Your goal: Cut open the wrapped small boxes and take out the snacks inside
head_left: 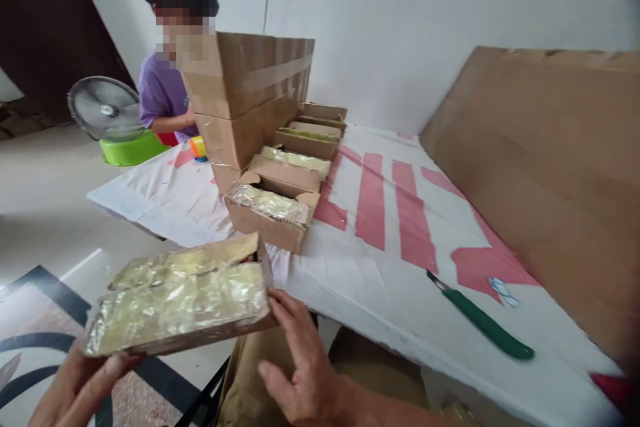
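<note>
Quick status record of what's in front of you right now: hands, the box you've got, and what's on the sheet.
left hand: supports the held box from below, at its near-left corner
right hand: fingers touch the box's right end
held box: open carton, foil-wrapped contents showing
row of boxes: open, lined up on the white sheet
knife: green handle, lying on the sheet
other person: seated behind the tall cartons

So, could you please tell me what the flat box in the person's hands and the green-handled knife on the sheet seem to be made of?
The flat brown box looks like matte corrugated cardboard, its top covered in crinkled, glossy yellowish film, probably plastic wrap. The green-handled knife seems to have a smooth plastic handle and a short grey metal blade.
</note>
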The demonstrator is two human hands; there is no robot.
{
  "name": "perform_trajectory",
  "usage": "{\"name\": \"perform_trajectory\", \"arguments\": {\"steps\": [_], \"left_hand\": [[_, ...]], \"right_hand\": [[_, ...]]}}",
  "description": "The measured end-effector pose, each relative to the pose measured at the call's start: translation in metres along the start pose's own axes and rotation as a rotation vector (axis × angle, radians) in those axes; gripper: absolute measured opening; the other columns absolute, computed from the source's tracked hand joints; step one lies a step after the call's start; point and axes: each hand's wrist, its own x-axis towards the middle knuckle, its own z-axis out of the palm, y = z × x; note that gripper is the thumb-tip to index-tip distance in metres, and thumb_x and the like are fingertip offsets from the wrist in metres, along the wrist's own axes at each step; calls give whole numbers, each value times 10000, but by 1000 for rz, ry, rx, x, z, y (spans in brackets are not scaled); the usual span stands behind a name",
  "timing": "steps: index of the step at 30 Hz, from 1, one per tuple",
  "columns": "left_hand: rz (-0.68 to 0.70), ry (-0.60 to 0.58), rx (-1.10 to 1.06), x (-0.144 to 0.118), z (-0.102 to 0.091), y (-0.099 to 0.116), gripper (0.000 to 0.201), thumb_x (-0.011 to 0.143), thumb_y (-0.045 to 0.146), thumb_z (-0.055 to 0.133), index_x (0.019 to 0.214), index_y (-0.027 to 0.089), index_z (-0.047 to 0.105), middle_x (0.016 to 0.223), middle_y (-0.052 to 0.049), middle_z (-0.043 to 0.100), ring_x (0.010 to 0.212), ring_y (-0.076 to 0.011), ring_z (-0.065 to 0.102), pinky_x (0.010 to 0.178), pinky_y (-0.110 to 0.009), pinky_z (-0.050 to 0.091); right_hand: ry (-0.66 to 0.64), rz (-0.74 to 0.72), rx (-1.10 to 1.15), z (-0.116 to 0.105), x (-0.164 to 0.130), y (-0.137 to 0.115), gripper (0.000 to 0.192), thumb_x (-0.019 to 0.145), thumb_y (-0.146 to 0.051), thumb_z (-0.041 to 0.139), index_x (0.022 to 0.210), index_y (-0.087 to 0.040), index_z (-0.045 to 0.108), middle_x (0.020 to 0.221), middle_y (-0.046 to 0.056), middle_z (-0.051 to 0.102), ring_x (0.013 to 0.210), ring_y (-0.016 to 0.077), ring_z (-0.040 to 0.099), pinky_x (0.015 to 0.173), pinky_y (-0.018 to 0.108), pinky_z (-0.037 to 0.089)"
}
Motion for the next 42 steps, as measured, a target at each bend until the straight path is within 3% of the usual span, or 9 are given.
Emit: {"name": "perform_trajectory", "arguments": {"steps": [4,8,13,17,24,28,32,37,42], "left_hand": [[34,-183,-104,-48,63,28,822,659,652,775,1447,594,549,1387,43,723,1201,-486,695,1053,-745,547],[225,-426,-168,-57,138,70,893,692,578,860,1504,369,553,1525,-130,610,1228,-430,695,1025,-598,613],[446,-572,-262,-49,229,123,698,891,609,683,1471,245,548,1476,-150,608,1323,-357,623,1086,-517,555],[481,-574,-158,-40,274,128,573,947,645,575,1297,198,649,1308,-137,687,1244,-336,635,1089,-522,517],[374,-351,-323,-22,282,109,628,920,608,640,1423,235,590,1475,-119,610,1391,-342,557,1189,-530,428],[409,-306,-367,-17,285,122,628,871,571,723,1384,221,626,1462,-125,626,1409,-343,549,1226,-511,397],[461,-346,-427,-10,295,135,593,889,529,730,1396,240,625,1468,-110,629,1418,-313,543,1255,-495,360],[584,-351,-468,-4,303,147,503,902,451,746,1360,262,666,1439,-95,642,1370,-285,582,1220,-470,410],[748,-316,-359,-1,302,154,377,885,371,779,1254,308,737,1540,-74,547,1461,-296,504,1207,-476,442]], "right_hand": [[199,108,-207,-76,-53,-1,830,926,-180,620,1662,-276,248,1574,161,491,1451,341,510,1179,535,498],[414,208,-358,-124,-91,4,701,965,-194,606,1607,-287,339,1496,151,544,1387,324,556,1153,534,513],[634,353,-434,-143,-123,37,597,982,-242,588,1551,-236,411,1491,169,557,1336,331,594,1091,542,546],[623,538,-348,-145,-139,72,614,925,-265,613,1513,-185,456,1419,182,633,1239,331,658,932,479,623],[545,551,-323,-173,-149,84,471,938,-271,577,1406,-222,606,1443,144,656,1270,308,659,968,452,600],[528,553,-506,-217,-157,98,309,977,-277,532,1218,-211,713,1357,148,708,1265,309,659,1023,479,558],[344,622,-803,-248,-165,118,345,947,-263,531,1227,-164,706,1284,179,740,1201,353,669,960,505,526],[106,679,-993,-250,-166,137,357,968,-232,490,1238,-146,706,1198,183,767,1048,357,696,873,478,499],[177,631,-921,-254,-174,143,413,991,-257,409,1268,-130,687,1209,192,766,1088,350,710,912,484,537]]}}
